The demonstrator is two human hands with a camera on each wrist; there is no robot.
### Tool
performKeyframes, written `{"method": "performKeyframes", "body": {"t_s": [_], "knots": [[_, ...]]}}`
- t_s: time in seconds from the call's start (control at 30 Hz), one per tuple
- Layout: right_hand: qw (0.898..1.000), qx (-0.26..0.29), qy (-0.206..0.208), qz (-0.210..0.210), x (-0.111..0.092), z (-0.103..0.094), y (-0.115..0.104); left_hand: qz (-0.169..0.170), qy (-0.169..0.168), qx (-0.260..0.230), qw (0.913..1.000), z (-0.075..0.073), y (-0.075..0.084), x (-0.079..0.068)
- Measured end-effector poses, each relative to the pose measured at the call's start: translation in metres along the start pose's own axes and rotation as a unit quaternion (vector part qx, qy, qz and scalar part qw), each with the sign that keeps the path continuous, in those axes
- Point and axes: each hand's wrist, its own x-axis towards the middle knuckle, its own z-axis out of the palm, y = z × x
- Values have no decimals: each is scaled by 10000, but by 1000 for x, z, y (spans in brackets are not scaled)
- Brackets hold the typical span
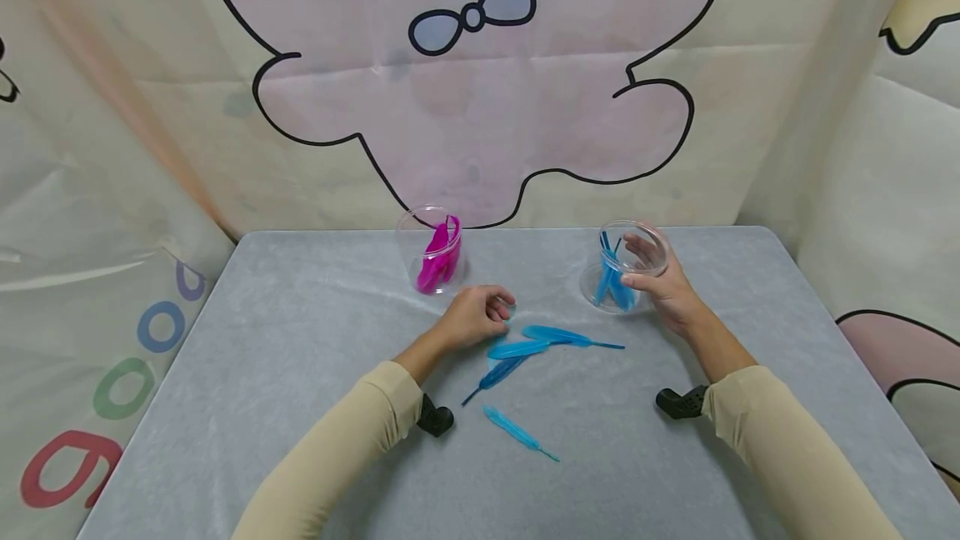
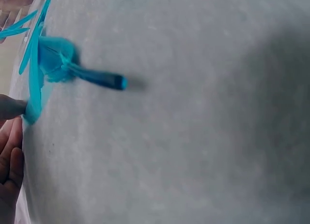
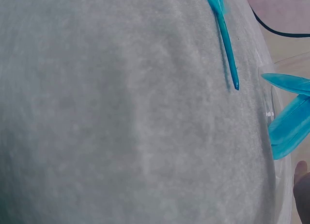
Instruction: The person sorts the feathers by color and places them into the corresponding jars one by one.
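Observation:
My right hand (image 1: 671, 290) grips a clear plastic cup (image 1: 592, 294) by its side near the rim. Several blue feathers (image 1: 618, 286) stand inside that cup. Over the table's middle, my left hand (image 1: 472, 317) has its thumb and fingertips at the end of a blue feather (image 2: 33, 88), apparently pinching it; the fingers hide part of it in the head view. Just right of the left hand, blue feathers (image 1: 517, 349) lie overlapping. A single lighter blue feather (image 1: 517, 432) lies closer to the front.
A second clear cup (image 1: 408, 252), holding magenta feathers (image 1: 441, 261), stands at the back edge, beyond the left hand. Grey cloth covers the table (image 1: 300, 315). Behind it hangs a printed curtain (image 1: 337, 190). Black wrist cameras sit under both sleeves.

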Motion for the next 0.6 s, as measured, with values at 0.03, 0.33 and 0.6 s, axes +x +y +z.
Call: {"method": "performKeyframes", "body": {"t_s": [0.03,0.33,0.6], "knots": [[10000,3,-2,1,0,1,0,-10,18,35,10000,0,1,0],[10000,46,-14,-39,0,1,0,34,189,216,9996,2,6,-1],[10000,-5,45,9,-1,1,-1,60,230,145,9996,2,7,-1]]}}
